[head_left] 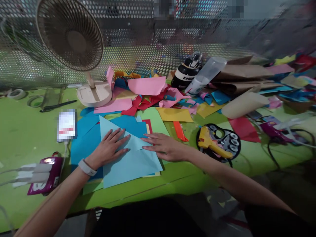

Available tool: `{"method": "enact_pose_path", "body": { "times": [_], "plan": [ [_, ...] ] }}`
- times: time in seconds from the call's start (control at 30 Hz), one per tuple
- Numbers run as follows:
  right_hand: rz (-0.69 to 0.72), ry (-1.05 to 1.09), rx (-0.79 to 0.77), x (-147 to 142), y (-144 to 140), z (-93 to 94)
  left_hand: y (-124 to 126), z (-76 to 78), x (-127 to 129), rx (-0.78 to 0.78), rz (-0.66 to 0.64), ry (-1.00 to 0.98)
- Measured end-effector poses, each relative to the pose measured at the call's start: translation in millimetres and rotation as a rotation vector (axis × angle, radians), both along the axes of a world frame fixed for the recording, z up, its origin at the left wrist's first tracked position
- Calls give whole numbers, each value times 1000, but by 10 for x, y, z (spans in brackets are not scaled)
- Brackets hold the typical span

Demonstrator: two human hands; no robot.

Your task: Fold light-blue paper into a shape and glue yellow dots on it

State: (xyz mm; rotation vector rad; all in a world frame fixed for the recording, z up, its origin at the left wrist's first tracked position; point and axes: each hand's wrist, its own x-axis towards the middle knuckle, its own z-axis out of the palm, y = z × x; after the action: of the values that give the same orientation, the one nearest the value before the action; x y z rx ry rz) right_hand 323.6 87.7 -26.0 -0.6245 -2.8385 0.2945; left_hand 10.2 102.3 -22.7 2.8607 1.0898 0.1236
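A light blue sheet of paper [130,168], folded along a diagonal into a triangle shape, lies in front of me. My left hand [111,144] rests flat on its left part, fingers spread, with a white band on the wrist. My right hand [165,146] lies at the fold on the right side, fingers stretched out and their tips touching the paper. Beneath it are darker blue paper [85,131] and a light green sheet [158,120]. Edges of red and cream paper peek out behind the right hand.
A fan [95,93] stands at the back left, near a phone [66,125] and a purple power strip [45,174]. Paper scraps [146,86], a black bottle [185,74] and a clear bottle [207,74] line the back. A yellow glue gun [214,144] sits on a black tray at right.
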Motion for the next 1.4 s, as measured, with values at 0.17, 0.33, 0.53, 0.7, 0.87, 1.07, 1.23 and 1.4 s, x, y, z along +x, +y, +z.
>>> {"method": "enact_pose_path", "body": {
  "times": [0.17,0.33,0.53,0.7,0.87,1.07,1.23,1.4],
  "plan": [
    [82,-84,-29,-30,-4,-70,4,-24,-7,9,-1,12],
    [68,-67,-29,33,-50,-96,2,-6,-4,-1,3,21],
    [156,-38,-72,-74,-86,-121,-2,-19,4,-8,-5,2],
    [113,-46,-109,-39,-116,-142,-95,73,-112,-104,-70,-34],
    [77,-8,-234,-12,-128,-151,-299,262,-456,-284,-111,-144],
    [-18,139,-202,-47,-160,-188,-468,443,-700,-438,-110,-163],
    [-139,211,-176,-123,-209,-201,-483,303,-680,-437,64,-311],
    [-422,262,-209,-243,-252,-166,-488,204,-534,-290,340,-429]
  ]
}}
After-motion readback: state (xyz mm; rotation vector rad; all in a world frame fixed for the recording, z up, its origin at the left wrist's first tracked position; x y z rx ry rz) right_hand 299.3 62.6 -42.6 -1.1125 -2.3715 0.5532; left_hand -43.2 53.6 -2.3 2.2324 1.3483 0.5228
